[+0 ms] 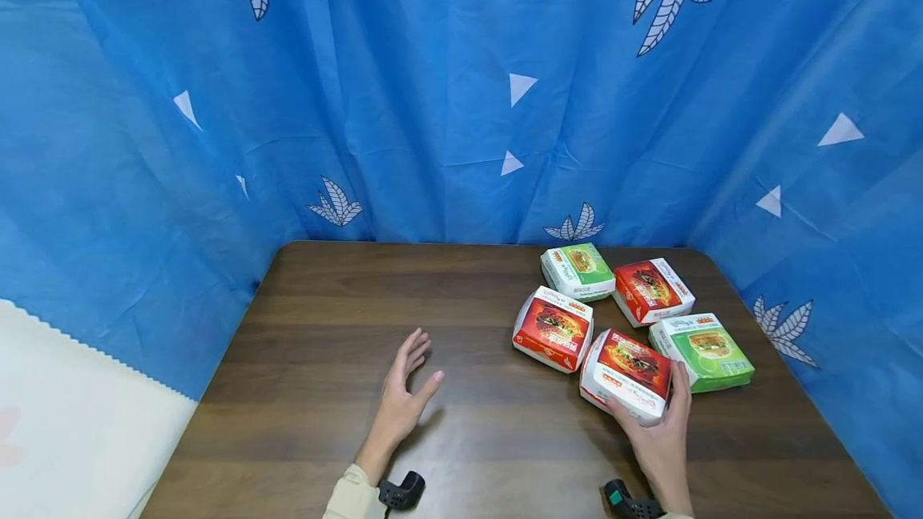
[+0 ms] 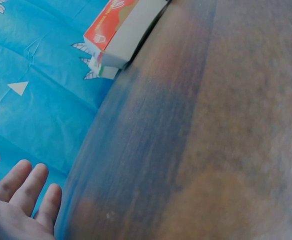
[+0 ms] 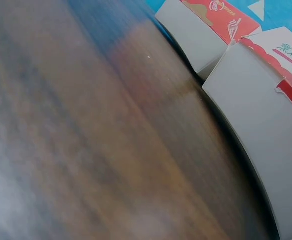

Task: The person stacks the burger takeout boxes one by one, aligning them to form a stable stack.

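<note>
My right hand [image 1: 659, 439] grips a red-and-white burger box [image 1: 627, 375] from its near side, thumb at the left and fingers at the right. In the right wrist view the white side of this box [image 3: 256, 125] fills the right edge, and the hand itself is out of sight. Touching or nearly touching its left corner is another red burger box [image 1: 554, 328]. My left hand [image 1: 404, 399] hovers over the table's middle with fingers extended and thumb apart, holding nothing. The left wrist view shows that hand [image 2: 26, 210] at lower left, away from a red box [image 2: 116, 30].
Behind stand a green-and-white burger box [image 1: 578, 271] and a red one [image 1: 654, 291]. A second green box [image 1: 703, 351] lies just right of the gripped one. The brown wooden table [image 1: 324, 319] meets a blue curtain [image 1: 433, 102] at the back and sides.
</note>
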The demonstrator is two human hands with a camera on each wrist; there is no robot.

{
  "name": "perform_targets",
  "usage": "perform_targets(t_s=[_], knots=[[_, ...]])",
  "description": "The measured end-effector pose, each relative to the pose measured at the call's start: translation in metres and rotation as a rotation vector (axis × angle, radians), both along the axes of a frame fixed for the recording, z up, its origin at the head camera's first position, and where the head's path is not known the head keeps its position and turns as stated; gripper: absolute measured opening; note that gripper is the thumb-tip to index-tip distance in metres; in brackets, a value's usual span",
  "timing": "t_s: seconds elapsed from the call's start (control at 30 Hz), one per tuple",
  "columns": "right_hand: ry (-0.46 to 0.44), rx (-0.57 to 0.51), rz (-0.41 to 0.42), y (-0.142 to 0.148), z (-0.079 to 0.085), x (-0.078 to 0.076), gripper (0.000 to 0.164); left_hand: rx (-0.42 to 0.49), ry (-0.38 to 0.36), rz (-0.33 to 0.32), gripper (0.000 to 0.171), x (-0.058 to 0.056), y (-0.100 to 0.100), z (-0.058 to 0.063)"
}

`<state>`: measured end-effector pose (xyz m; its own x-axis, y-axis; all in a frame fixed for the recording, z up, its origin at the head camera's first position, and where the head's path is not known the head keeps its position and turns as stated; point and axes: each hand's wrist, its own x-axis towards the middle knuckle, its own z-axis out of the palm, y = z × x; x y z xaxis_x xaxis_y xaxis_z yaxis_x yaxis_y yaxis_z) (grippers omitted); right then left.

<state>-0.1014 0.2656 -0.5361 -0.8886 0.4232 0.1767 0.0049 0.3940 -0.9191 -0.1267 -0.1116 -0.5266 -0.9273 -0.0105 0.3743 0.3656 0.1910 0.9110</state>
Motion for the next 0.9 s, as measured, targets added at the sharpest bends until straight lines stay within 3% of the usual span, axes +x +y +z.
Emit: perform_targets(t_s=[0.13, 0.23, 0.33, 0.43, 0.53, 0.63, 0.9], knots=[[-0.003, 0.003, -0.003, 0.002, 0.0, 0.002, 0.119, -0.006, -0.024, -0.003, 0.076, -0.006, -0.002, -0.022], [-0.015, -0.01, -0.004, 0.001, -0.001, 0.001, 0.12, -0.002, -0.035, 0.012, 0.078, -0.006, -0.001, -0.023], [-0.029, -0.038, -0.009, 0.0, -0.001, 0.0, 0.122, 0.01, -0.04, 0.02, 0.082, -0.004, 0.001, -0.017], [-0.044, -0.046, -0.012, 0.001, 0.0, -0.001, 0.123, 0.022, -0.047, 0.01, 0.083, 0.001, 0.003, -0.004], [-0.064, -0.015, -0.011, 0.002, 0.0, -0.001, 0.125, 0.002, -0.045, 0.0, 0.082, 0.006, 0.004, 0.01], [-0.087, 0.021, -0.014, 0.003, 0.001, -0.001, 0.126, -0.017, -0.052, -0.006, 0.081, 0.008, 0.005, 0.014], [-0.131, 0.072, -0.02, 0.004, 0.001, -0.004, 0.125, -0.038, -0.038, -0.004, 0.087, -0.008, 0.001, -0.017]])
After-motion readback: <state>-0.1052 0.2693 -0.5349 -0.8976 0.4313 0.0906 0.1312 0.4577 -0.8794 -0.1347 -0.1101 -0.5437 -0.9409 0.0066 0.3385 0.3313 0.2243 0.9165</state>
